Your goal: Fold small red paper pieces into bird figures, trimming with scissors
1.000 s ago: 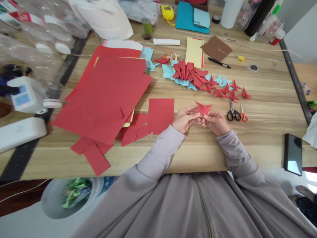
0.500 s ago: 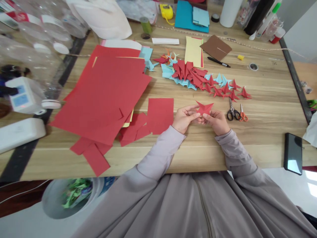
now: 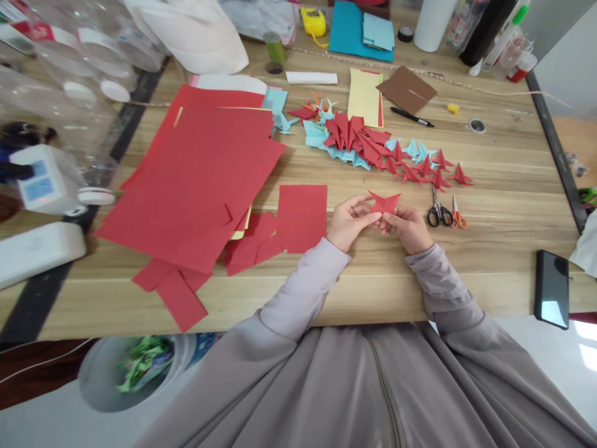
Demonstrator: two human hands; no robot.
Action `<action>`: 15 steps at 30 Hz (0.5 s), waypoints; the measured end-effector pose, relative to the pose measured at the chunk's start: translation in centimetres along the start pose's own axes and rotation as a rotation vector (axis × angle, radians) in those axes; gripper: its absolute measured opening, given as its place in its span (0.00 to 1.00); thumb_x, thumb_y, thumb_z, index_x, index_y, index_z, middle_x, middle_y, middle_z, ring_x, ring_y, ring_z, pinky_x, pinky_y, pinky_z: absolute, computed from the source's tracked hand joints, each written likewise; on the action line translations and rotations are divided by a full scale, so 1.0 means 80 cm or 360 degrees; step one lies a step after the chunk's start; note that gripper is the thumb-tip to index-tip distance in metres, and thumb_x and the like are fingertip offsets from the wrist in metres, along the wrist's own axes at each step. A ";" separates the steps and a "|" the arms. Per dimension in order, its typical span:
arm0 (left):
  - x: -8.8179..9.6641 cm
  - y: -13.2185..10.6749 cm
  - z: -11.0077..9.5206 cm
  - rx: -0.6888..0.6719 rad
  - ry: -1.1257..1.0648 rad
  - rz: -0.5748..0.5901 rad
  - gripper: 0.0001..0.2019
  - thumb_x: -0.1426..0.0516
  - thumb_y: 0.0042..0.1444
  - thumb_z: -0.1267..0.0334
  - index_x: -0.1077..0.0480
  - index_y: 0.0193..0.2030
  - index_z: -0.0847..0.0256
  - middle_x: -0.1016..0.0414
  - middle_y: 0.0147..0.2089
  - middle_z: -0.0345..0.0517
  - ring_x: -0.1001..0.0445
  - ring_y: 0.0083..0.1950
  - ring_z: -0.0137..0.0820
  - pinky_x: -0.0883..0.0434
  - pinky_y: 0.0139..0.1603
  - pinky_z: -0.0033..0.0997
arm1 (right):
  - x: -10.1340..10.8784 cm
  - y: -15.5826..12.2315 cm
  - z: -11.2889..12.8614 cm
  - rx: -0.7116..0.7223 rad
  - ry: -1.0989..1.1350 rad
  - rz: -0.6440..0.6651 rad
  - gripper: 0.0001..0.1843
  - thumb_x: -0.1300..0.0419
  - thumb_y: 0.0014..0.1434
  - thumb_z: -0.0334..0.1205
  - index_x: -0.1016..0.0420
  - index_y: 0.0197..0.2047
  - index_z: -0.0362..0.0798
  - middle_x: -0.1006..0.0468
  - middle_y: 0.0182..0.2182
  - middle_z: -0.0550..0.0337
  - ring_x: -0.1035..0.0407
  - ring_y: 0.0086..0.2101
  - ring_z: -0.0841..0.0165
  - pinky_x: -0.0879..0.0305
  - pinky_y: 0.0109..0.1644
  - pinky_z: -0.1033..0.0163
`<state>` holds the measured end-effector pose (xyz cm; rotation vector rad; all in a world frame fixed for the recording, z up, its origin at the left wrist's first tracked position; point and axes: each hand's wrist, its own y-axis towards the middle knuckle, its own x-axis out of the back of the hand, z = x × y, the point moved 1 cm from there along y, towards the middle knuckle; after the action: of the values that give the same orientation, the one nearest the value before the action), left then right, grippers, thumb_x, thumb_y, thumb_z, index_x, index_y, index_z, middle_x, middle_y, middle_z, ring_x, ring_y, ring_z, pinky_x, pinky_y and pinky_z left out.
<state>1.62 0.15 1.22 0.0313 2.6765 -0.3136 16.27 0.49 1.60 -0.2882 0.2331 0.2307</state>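
Note:
Both hands meet over the wooden table [image 3: 504, 186] on a small folded red paper figure [image 3: 385, 202] with pointed wings. My left hand [image 3: 347, 223] pinches its left side between thumb and forefinger. My right hand [image 3: 408, 228] pinches it from below on the right. A red paper square [image 3: 302, 216] lies flat just left of my left hand. Beyond the hands runs a row of finished red and light blue folded figures [image 3: 373, 149].
Large red sheets [image 3: 196, 180] and red offcuts [image 3: 180, 298] cover the left half. Black scissors [image 3: 437, 211] and orange scissors [image 3: 458, 214] lie right of my hands. A phone [image 3: 551, 289] sits at the right edge. A black pen [image 3: 411, 116], brown paper [image 3: 407, 90] and yellow paper [image 3: 364, 96] lie farther back.
The hands have shifted their pinch on the red figure slightly; its wing tips now stand a little more level. Nothing else on the table has moved.

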 end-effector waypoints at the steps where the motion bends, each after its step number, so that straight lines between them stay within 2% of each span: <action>1: 0.000 0.000 0.001 -0.0046 0.0055 -0.0021 0.26 0.30 0.33 0.65 0.29 0.43 0.67 0.26 0.23 0.36 0.26 0.24 0.26 0.27 0.30 0.27 | 0.000 0.000 0.000 -0.0004 0.0004 0.0005 0.18 0.28 0.40 0.50 0.24 0.24 0.44 0.22 0.20 0.61 0.31 0.19 0.74 0.33 0.24 0.67; 4: 0.000 0.002 0.003 -0.0104 0.0130 -0.0050 0.26 0.30 0.33 0.64 0.29 0.42 0.66 0.29 0.20 0.33 0.28 0.22 0.25 0.28 0.29 0.26 | -0.002 -0.001 0.002 -0.0022 0.0011 0.0031 0.18 0.28 0.40 0.50 0.24 0.24 0.44 0.22 0.20 0.61 0.32 0.19 0.74 0.33 0.24 0.67; 8: 0.002 0.002 0.001 -0.0029 0.0086 -0.0022 0.24 0.31 0.35 0.61 0.29 0.40 0.66 0.27 0.20 0.36 0.26 0.22 0.28 0.27 0.28 0.29 | -0.002 -0.001 0.003 -0.0032 -0.0003 0.0012 0.17 0.28 0.40 0.50 0.24 0.25 0.45 0.23 0.19 0.61 0.32 0.19 0.74 0.33 0.24 0.67; 15: 0.004 0.002 -0.003 -0.0008 0.0034 -0.0003 0.22 0.35 0.41 0.62 0.30 0.44 0.66 0.25 0.21 0.38 0.25 0.23 0.30 0.26 0.29 0.31 | -0.003 -0.002 0.004 -0.0024 0.0018 0.0020 0.18 0.28 0.39 0.50 0.25 0.24 0.44 0.23 0.19 0.61 0.32 0.19 0.74 0.33 0.25 0.67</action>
<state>1.19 0.35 1.26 0.0306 2.6984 -0.3085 16.17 0.41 2.01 -0.3031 0.2446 0.2432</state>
